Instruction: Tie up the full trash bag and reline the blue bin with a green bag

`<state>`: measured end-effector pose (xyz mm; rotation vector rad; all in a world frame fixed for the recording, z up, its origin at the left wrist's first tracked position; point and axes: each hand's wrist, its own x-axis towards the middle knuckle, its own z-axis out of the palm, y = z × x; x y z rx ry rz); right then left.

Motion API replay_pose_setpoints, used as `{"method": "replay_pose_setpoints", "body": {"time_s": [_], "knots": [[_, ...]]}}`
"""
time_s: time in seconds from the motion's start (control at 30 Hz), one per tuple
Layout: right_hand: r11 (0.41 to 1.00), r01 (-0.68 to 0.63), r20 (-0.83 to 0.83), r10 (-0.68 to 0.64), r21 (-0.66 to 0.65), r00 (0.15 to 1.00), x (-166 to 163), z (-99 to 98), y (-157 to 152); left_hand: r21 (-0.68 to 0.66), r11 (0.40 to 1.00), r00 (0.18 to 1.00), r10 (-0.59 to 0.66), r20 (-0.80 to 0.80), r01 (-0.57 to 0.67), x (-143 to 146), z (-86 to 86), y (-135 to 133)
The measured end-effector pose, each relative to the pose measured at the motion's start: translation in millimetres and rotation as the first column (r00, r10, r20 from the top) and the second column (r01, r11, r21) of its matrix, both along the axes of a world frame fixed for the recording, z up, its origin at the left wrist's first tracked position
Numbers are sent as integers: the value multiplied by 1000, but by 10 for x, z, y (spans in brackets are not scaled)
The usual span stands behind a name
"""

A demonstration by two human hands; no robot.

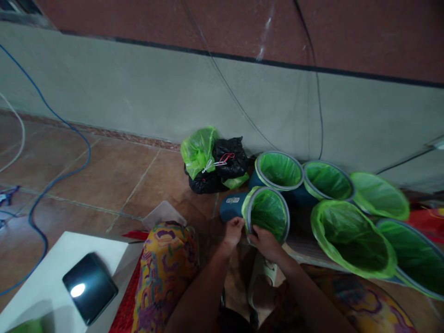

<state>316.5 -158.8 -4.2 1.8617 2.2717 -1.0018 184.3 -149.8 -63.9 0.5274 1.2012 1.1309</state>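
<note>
A dark blue bin (231, 206) lies on its side on the tiled floor, its mouth turned toward me and lined with a green plastic bag (268, 213). A grey ring (247, 210) clamps the bag at the rim. My left hand (233, 231) pinches the lower left of that rim, fingers closed. Just right of it, my right hand (264, 241) grips the bottom of the same rim, fingers curled over the ring and bag edge.
Several more green-lined bins (279, 171) lie in a row to the right along the grey wall. Tied green and black bags (215, 159) sit behind. A white board (52, 282) with a dark device (89, 286) is at lower left. Cables (62, 138) cross the floor.
</note>
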Motion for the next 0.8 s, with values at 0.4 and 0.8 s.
{"method": "replay_pose_setpoints", "body": {"time_s": [0.4,0.8], "knots": [[992,-122,26,122,7,992,-400,-12,-162,250,956,702,283,-654,-152,-224,323,179],[949,114,-162,-68,293,984,-251,-185,30,-62,945,574,142,-806,-320,-665,-11,107]]}}
